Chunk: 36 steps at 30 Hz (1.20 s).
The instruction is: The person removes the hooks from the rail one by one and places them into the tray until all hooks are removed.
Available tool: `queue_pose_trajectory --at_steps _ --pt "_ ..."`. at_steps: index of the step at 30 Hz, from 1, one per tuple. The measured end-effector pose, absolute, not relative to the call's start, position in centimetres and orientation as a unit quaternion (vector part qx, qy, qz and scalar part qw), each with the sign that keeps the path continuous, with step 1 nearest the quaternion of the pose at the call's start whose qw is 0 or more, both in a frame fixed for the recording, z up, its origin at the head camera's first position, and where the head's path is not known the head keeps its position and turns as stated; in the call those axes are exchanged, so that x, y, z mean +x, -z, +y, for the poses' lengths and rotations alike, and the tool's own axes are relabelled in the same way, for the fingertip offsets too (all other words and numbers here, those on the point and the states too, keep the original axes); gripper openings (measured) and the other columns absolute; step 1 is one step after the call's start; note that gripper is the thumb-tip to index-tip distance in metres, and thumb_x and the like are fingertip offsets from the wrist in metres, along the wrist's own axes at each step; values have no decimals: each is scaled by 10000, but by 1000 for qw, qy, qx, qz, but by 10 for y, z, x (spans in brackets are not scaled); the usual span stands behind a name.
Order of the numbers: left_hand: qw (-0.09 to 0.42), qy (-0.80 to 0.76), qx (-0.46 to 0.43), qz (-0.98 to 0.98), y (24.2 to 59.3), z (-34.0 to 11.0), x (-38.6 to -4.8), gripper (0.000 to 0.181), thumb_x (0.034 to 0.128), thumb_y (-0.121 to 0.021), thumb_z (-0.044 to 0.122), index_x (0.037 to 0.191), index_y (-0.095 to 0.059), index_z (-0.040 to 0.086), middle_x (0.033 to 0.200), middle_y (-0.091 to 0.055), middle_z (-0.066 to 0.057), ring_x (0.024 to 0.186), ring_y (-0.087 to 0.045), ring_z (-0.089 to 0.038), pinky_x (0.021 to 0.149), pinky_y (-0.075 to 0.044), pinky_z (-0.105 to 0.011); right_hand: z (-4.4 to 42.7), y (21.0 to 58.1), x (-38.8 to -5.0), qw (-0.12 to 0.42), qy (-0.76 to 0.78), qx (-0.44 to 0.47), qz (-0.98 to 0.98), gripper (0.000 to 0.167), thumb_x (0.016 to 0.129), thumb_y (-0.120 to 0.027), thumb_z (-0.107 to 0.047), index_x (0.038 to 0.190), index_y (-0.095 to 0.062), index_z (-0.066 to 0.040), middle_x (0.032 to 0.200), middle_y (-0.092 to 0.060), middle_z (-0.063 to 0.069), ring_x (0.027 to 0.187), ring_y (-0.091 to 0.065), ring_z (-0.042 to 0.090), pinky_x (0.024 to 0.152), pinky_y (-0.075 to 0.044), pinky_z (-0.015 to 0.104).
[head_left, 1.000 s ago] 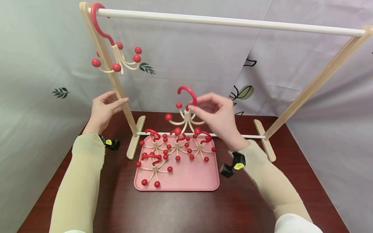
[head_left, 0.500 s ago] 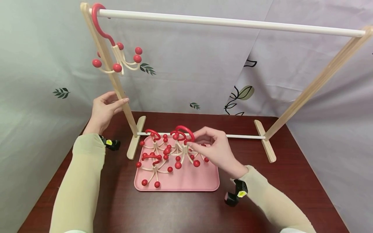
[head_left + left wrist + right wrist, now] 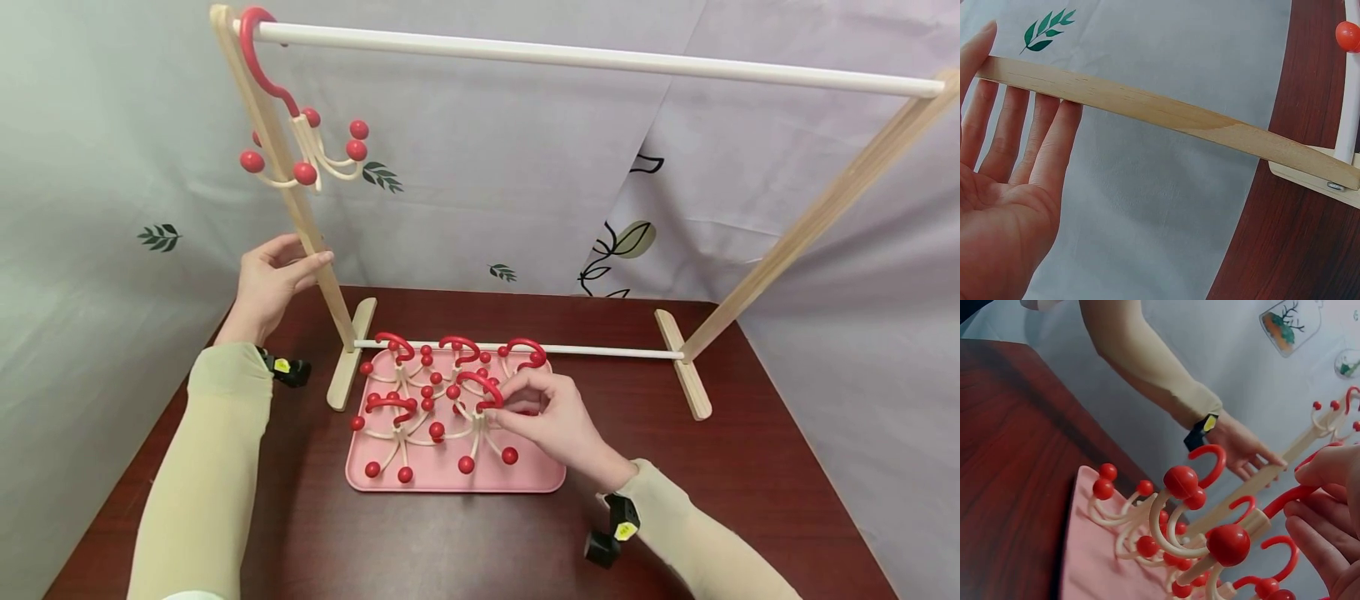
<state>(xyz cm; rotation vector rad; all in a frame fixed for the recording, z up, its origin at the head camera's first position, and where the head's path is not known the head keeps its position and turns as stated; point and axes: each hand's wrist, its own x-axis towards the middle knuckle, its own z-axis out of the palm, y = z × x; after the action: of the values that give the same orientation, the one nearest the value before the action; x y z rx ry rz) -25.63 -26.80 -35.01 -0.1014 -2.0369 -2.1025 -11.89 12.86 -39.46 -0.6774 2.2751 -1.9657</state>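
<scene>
My left hand [image 3: 264,279] holds the rack's left wooden post [image 3: 1147,109], thumb on one side and fingers on the other. My right hand [image 3: 555,421] pinches the red hook of an octopus hanger [image 3: 478,422] with pale curved arms tipped by red balls. That hanger is at the front middle of the pink tray [image 3: 495,483]; whether its balls touch the tray is unclear. In the right wrist view, the thumb and fingers [image 3: 1319,534] meet on its hook. Several matching hangers, such as the front-left one [image 3: 398,433], stand in the tray beside it.
Another octopus hanger [image 3: 303,137] hangs at the left end of the white top rod [image 3: 585,58]. The rack's right post [image 3: 825,212] and right foot [image 3: 682,364] stand right of the tray. A lower white rod [image 3: 615,352] runs behind the tray on the dark red table [image 3: 420,550].
My right hand has carried the hanger down from above the back of the tray to its front middle, keeping hold of the hook. The left hand has stayed on the post.
</scene>
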Motion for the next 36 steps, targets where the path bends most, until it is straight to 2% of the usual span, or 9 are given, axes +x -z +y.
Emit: queue_pose_trajectory --at_steps 5,14,23,30,36 --pt "106 712 -32 -693 350 -268 -257 437 826 -878 169 1230 -729 92 1065 -716 -33 985 -685 -168 770 -573 -201 126 405 -116 48 648 -228 725 213 818 -843 22 985 -723 -35 973 -703 97 853 -744 272 792 -604 403" --pt "105 712 -31 -693 349 -267 -257 437 822 -881 173 1225 -732 94 1065 -715 -35 985 -688 -164 772 -572 -200 120 422 -115 74 662 -233 708 205 824 -825 55 976 -691 23 971 -678 131 877 -745 282 800 -601 404" --pt "105 709 -27 -697 350 -267 -257 443 824 -880 178 1233 -729 100 1071 -710 -33 990 -685 -165 773 -570 -195 116 437 -117 72 657 -225 716 196 829 -834 25 963 -701 -25 981 -669 111 872 -743 255 793 -604 393" --pt "106 706 -25 -700 351 -267 -257 518 824 -880 187 1285 -691 46 1069 -713 -32 992 -685 -168 776 -568 -193 112 445 -117 60 659 -225 715 193 825 -839 21 954 -701 -20 968 -685 107 859 -745 251 776 -607 383" --pt "109 710 -27 -695 350 -267 -256 473 824 -880 176 1254 -713 68 1058 -715 -32 982 -689 -163 773 -571 -197 110 448 -117 56 664 -221 713 200 820 -838 35 948 -698 -29 976 -677 113 866 -745 252 777 -605 373"
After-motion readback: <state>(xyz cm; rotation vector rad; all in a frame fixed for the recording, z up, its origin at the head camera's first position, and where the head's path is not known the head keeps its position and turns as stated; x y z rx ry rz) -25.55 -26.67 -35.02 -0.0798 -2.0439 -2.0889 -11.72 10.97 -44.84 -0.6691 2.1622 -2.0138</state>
